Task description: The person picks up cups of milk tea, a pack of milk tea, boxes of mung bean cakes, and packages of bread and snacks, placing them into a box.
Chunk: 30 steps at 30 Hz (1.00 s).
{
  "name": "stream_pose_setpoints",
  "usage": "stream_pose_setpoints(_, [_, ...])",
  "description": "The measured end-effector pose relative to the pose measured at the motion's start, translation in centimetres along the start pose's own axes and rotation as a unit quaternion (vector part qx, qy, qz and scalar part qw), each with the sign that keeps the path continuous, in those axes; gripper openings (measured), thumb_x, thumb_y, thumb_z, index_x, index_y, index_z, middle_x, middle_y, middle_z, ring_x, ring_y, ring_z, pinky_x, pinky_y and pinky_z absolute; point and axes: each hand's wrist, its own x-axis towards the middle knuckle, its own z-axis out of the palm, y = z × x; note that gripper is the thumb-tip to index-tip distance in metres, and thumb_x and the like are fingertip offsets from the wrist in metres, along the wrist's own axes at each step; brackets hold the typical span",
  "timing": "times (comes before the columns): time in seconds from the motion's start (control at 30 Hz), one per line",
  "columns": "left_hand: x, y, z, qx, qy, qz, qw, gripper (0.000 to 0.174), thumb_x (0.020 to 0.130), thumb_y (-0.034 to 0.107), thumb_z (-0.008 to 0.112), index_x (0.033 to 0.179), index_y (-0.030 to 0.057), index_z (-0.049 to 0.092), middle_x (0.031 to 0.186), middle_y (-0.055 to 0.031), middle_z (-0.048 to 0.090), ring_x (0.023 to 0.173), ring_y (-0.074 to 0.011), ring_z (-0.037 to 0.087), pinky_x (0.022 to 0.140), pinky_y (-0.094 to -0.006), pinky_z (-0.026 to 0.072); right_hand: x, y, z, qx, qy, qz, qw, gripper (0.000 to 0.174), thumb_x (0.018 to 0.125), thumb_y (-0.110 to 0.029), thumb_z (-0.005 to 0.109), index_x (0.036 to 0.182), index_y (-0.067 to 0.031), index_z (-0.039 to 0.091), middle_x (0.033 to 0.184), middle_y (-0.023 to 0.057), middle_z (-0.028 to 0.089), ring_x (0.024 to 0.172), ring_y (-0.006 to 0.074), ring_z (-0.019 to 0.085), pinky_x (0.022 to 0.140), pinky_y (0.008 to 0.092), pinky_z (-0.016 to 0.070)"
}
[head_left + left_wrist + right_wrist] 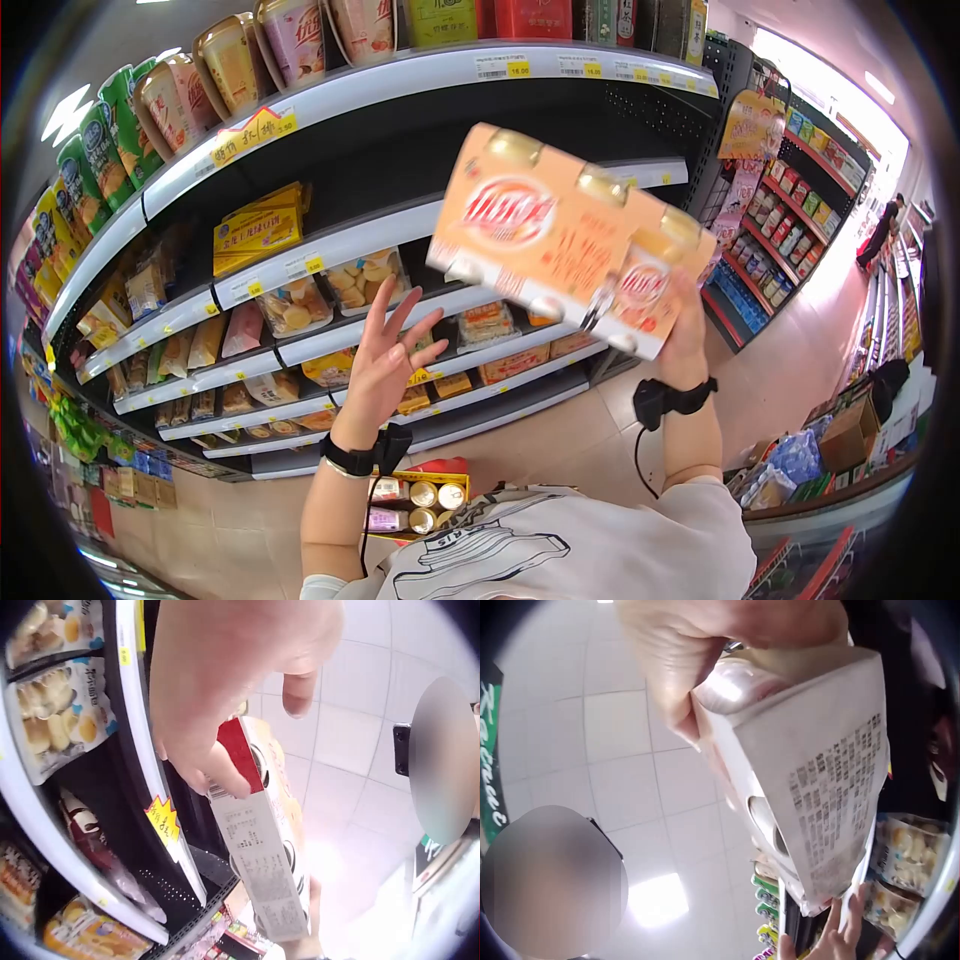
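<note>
A peach-coloured carton multipack with cans or cups showing through its cut-outs is held up, tilted, before the shelves. The right hand grips its right end; in the right wrist view that hand pinches the pack at one end, thumb on the near side. Left of the pack, the left hand is raised with fingers spread, apart from it in the head view. In the left wrist view the left hand overlaps the near end of the pack; contact there cannot be told.
Curved shelves carry yellow packets, bagged breads and, on top, cartons of drinks. A box of cans stands on the floor below. Another rack is at the right, with a person in the aisle.
</note>
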Motion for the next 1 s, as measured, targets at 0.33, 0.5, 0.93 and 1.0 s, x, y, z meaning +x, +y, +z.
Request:
stream_pose_setpoints(0.33, [4.6, -1.1, 1.2, 0.084, 0.013, 0.005, 0.996, 0.075, 0.079, 0.025, 0.061, 0.140, 0.0092, 0.020, 0.143, -0.0190, 0.020, 0.129, -0.0345, 0.028, 0.101, -0.0453, 0.0322, 11.3, -6.5, -4.6, -0.004, 0.043, -0.027, 0.999, 0.045, 0.087, -0.023, 0.054, 0.124, -0.0016, 0.040, 0.119, 0.0128, 0.053, 0.106, 0.0238, 0.054, 0.091, 0.0359, 0.0451])
stream_pose_setpoints(0.5, [4.6, -0.8, 1.5, 0.098, 0.023, 0.014, 0.995, 0.074, 0.080, 0.025, 0.060, 0.140, 0.0076, 0.021, 0.143, -0.0183, 0.022, 0.129, -0.0340, 0.028, 0.101, -0.0449, 0.0321, 16.3, -5.0, -3.8, 0.023, 0.057, -0.001, 0.998, 0.048, 0.082, -0.018, 0.063, 0.123, -0.0025, 0.042, 0.116, 0.0125, 0.055, 0.105, 0.0243, 0.055, 0.090, 0.0363, 0.0460])
stream_pose_setpoints(0.93, [-0.9, 0.1, -1.0, 0.145, 0.137, 0.035, 0.979, 0.071, 0.081, 0.028, 0.059, 0.139, 0.0063, 0.024, 0.140, -0.0164, 0.028, 0.129, -0.0331, 0.030, 0.101, -0.0452, 0.0299, 27.0, 2.9, 2.5, -0.069, 0.165, -0.082, 0.980, 0.048, 0.068, -0.005, 0.073, 0.108, 0.0030, 0.048, 0.102, 0.0118, 0.057, 0.086, 0.0228, 0.060, 0.074, 0.0372, 0.0514])
stream_pose_setpoints(1.0, [-2.1, 0.3, -1.8, 0.147, 0.152, 0.039, 0.977, 0.070, 0.081, 0.028, 0.059, 0.139, 0.0066, 0.025, 0.140, -0.0164, 0.029, 0.129, -0.0329, 0.030, 0.101, -0.0454, 0.0296, 26.6, 3.6, 4.3, -0.082, 0.167, -0.098, 0.978, 0.049, 0.066, -0.004, 0.074, 0.107, 0.0026, 0.048, 0.100, 0.0124, 0.056, 0.085, 0.0221, 0.059, 0.073, 0.0359, 0.0512])
